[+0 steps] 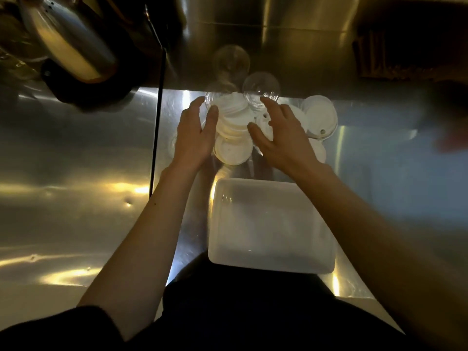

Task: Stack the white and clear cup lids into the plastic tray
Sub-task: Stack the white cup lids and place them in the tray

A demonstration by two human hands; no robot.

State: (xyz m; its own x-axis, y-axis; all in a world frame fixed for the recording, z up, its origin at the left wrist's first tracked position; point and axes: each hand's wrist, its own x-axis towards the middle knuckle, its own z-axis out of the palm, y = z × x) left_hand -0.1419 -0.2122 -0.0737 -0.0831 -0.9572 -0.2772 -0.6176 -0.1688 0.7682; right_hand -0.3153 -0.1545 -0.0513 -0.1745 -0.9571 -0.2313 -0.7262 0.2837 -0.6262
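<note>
A heap of white cup lids (234, 127) lies on the steel counter beyond a translucent white plastic tray (271, 224), which holds nothing I can make out. Clear domed lids (262, 89) sit at the far edge of the heap. More white lids (320, 117) lie to the right. My left hand (196, 133) rests against the left side of the heap, fingers apart. My right hand (281, 130) is spread over its right side, touching lids. Neither hand visibly grips a lid.
The steel counter (76, 198) meets a steel back wall close behind the lids. A large metal vessel on a black base (71, 46) stands at the back left, with a black cord (158, 127) running down the counter. My dark-clothed body is just below the tray.
</note>
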